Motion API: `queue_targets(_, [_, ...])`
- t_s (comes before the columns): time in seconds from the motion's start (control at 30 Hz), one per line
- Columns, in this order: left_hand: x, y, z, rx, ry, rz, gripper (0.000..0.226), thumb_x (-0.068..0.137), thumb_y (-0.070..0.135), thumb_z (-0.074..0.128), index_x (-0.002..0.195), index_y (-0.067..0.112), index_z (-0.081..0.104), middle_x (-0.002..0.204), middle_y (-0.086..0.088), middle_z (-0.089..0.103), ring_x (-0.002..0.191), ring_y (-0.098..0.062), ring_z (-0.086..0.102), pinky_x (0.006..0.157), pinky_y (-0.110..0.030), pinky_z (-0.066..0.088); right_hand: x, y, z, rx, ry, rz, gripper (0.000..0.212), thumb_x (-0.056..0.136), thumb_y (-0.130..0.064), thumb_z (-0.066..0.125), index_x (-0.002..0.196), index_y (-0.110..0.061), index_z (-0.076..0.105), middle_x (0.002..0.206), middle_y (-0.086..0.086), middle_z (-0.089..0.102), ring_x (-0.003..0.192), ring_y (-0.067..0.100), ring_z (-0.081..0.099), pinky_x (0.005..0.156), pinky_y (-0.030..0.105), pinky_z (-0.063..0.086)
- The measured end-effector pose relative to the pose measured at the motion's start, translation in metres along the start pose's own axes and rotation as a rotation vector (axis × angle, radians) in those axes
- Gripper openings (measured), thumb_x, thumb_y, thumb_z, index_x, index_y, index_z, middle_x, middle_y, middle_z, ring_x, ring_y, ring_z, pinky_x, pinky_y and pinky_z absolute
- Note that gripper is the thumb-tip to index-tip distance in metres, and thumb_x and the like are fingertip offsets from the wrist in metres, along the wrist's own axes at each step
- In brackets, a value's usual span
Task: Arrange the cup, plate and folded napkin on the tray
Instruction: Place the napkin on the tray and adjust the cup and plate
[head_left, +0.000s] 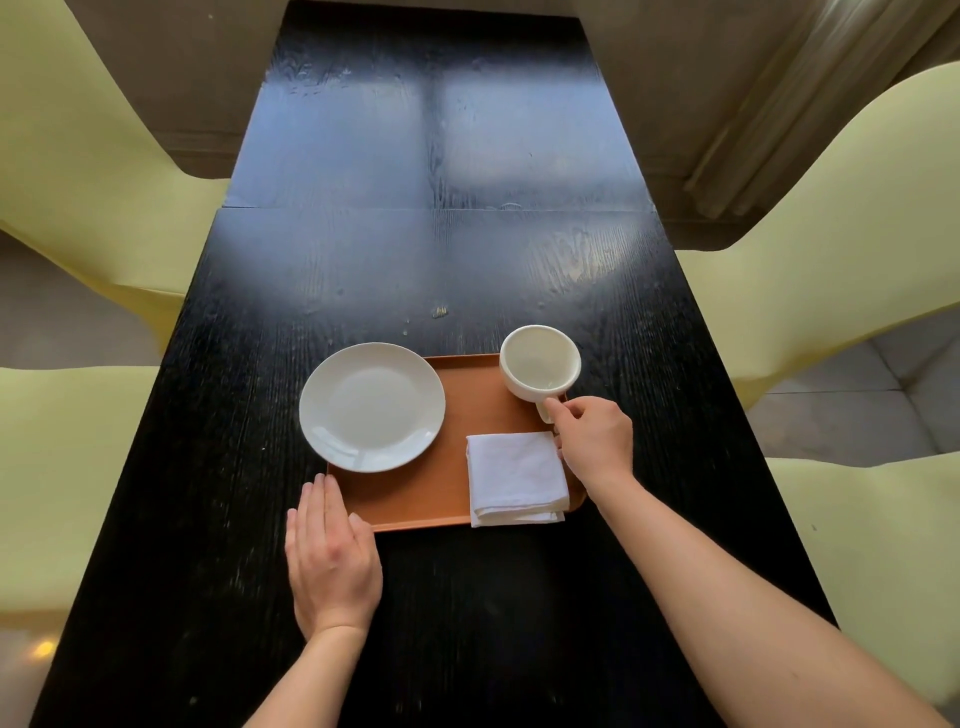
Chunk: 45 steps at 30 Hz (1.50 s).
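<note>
Black wooden table (415, 249) among pale-yellow chairs (831, 234); orange tray (431, 493) carries plate (372, 406), napkin (514, 478), empty cup (540, 364); right hand (595, 441) pinches the cup's handle, left hand (332, 556) lies flat, open.

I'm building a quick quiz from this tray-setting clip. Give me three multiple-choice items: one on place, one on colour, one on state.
1. Where on the tray does the folded napkin lie?
A. near right corner
B. far left corner
C. under the plate

2. What colour is the tray?
A. black
B. orange-brown
C. white

3. What is the right hand doing?
A. lying flat
B. holding the cup's handle
C. lifting the napkin

Answers:
1 A, it overhangs the near right edge.
2 B, against the black table.
3 B, fingers pinch the cup handle.
</note>
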<state>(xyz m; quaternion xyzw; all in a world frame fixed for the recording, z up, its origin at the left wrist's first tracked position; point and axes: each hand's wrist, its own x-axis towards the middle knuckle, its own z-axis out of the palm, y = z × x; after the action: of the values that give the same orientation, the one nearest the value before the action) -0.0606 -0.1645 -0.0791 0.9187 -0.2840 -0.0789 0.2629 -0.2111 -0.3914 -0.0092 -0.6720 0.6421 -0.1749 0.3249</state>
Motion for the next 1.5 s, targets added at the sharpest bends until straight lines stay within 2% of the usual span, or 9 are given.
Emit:
queue_targets(0.1, [0.000, 0.001, -0.001, 0.001, 0.000, -0.004, 0.048, 0.096, 0.000, 0.046, 0.143, -0.008, 0.042, 0.151, -0.024, 0.044, 0.144, -0.036, 0.036, 0.122, -0.052, 0.020, -0.012, 0.008, -0.013, -0.029, 0.058, -0.106, 0.024, 0.093, -0.038, 0.067, 0.094, -0.015, 0.070, 0.080, -0.002, 0.065, 0.076, 0.017, 0.062, 0.066, 0.032, 0.050])
queue_targets(0.17, [0.000, 0.002, -0.001, -0.002, 0.001, -0.010, 0.049, 0.094, -0.002, 0.049, 0.142, -0.008, 0.043, 0.150, -0.025, 0.045, 0.144, -0.036, 0.037, 0.122, -0.052, 0.021, -0.029, 0.020, -0.019, -0.150, 0.109, -0.371, 0.017, 0.088, -0.031, 0.074, 0.090, -0.014, 0.071, 0.085, 0.002, 0.065, 0.078, 0.018, 0.059, 0.068, 0.036, 0.053])
queue_targets(0.3, [0.000, 0.002, -0.001, -0.001, 0.001, -0.009, 0.049, 0.093, -0.003, 0.050, 0.142, -0.009, 0.043, 0.149, -0.025, 0.045, 0.143, -0.037, 0.037, 0.122, -0.053, 0.022, -0.060, 0.039, -0.014, -0.494, -0.107, -0.732, 0.039, 0.076, -0.040, 0.083, 0.106, -0.017, 0.073, 0.113, 0.006, 0.070, 0.107, 0.025, 0.062, 0.083, 0.039, 0.055])
queue_targets(0.6, [0.000, 0.002, -0.001, 0.007, -0.002, -0.014, 0.050, 0.094, -0.001, 0.050, 0.143, -0.007, 0.043, 0.151, -0.023, 0.044, 0.145, -0.035, 0.036, 0.123, -0.050, 0.020, -0.054, 0.041, -0.004, -0.677, -0.202, -0.760, 0.020, 0.088, -0.031, 0.073, 0.101, -0.017, 0.071, 0.120, 0.008, 0.067, 0.110, 0.026, 0.062, 0.087, 0.040, 0.058])
queue_targets(0.97, [0.000, 0.001, 0.000, 0.010, 0.014, 0.005, 0.056, 0.091, 0.015, 0.035, 0.142, -0.008, 0.043, 0.150, -0.024, 0.045, 0.143, -0.037, 0.038, 0.122, -0.052, 0.021, -0.054, 0.035, -0.001, -0.654, -0.189, -0.699, 0.038, 0.092, -0.050, 0.057, 0.120, -0.028, 0.069, 0.129, 0.010, 0.065, 0.119, 0.031, 0.058, 0.098, 0.049, 0.049])
queue_targets(1.2, [-0.001, 0.003, -0.002, 0.013, 0.007, -0.003, 0.057, 0.091, 0.015, 0.036, 0.142, -0.008, 0.043, 0.150, -0.025, 0.045, 0.143, -0.038, 0.038, 0.122, -0.053, 0.022, -0.060, 0.038, 0.013, -0.723, -0.395, -0.692, 0.055, 0.100, -0.063, 0.029, 0.148, -0.040, 0.042, 0.162, 0.004, 0.034, 0.149, 0.028, 0.027, 0.121, 0.044, 0.021])
queue_targets(1.33, [-0.001, 0.003, -0.003, 0.019, -0.005, 0.000, 0.056, 0.092, 0.014, 0.037, 0.143, -0.008, 0.042, 0.150, -0.025, 0.044, 0.143, -0.038, 0.037, 0.122, -0.052, 0.021, -0.060, 0.039, 0.012, -0.718, -0.449, -0.679, 0.062, 0.098, -0.065, 0.018, 0.153, -0.040, 0.032, 0.166, 0.003, 0.022, 0.153, 0.027, 0.014, 0.124, 0.041, 0.008])
queue_targets(1.4, [-0.001, 0.003, -0.003, 0.026, -0.006, 0.002, 0.051, 0.095, 0.009, 0.041, 0.143, -0.008, 0.042, 0.151, -0.025, 0.044, 0.144, -0.038, 0.037, 0.122, -0.052, 0.021, -0.064, 0.039, 0.007, -0.703, -0.436, -0.692, 0.064, 0.098, -0.064, 0.017, 0.153, -0.036, 0.034, 0.165, 0.006, 0.026, 0.153, 0.029, 0.017, 0.124, 0.043, 0.007])
queue_targets(1.5, [0.000, 0.001, -0.002, 0.026, -0.009, -0.002, 0.051, 0.094, 0.000, 0.051, 0.143, -0.008, 0.041, 0.151, -0.025, 0.044, 0.144, -0.038, 0.036, 0.122, -0.053, 0.021, -0.077, 0.044, 0.002, -0.699, -0.381, -0.735, 0.062, 0.100, -0.059, 0.024, 0.147, -0.026, 0.048, 0.157, 0.008, 0.043, 0.147, 0.033, 0.035, 0.121, 0.050, 0.021])
